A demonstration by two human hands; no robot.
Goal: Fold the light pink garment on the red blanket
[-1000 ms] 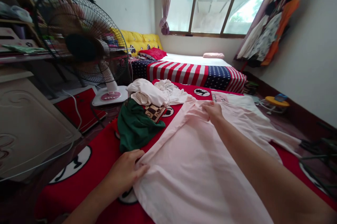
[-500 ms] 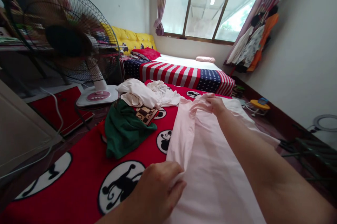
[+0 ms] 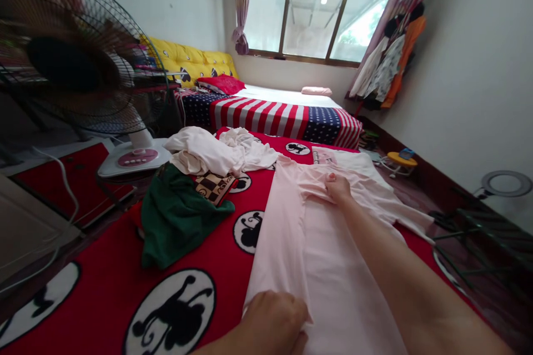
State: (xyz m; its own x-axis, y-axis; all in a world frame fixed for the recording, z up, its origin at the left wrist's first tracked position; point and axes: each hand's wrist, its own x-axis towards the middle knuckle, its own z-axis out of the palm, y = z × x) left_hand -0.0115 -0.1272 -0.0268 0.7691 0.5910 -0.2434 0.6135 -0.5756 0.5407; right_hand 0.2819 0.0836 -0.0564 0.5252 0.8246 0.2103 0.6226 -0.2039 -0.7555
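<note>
Taking the pale pink garment [image 3: 328, 255] as the dial's centre, with twelve o'clock straight ahead, the likeliest trouble lay along the folded strip [image 3: 278, 238] at nine. The left hand [image 3: 277, 313], at seven, had its grip closed on the strip's near end; a sharper tug there could have skewed the crease or dragged the whole garment nearer. The right hand [image 3: 337, 188], near twelve, was curled on the cloth, though I could not tell whether it pinched or only pressed. Should that hold have been light, the far end might have slipped and bunched, since wrinkles already gathered around it. The sleeve [image 3: 410, 219], stretched towards two, could have twisted if the body shifted.

Beneath everything spread a red blanket [image 3: 104, 277] with black figures in white circles; what bore it was hidden. A green cloth [image 3: 179, 221] slumped at nine, with white clothes [image 3: 208, 149] heaped at ten. Farther out, a fan [image 3: 62, 63] stood at ten, its blades blurred. A bed [image 3: 266, 116] lay towards eleven, a window [image 3: 316, 16] rose at twelve, clothes on a rack [image 3: 387, 66] hung at one, and a yellow stool [image 3: 402, 159] sat between one and two.
</note>
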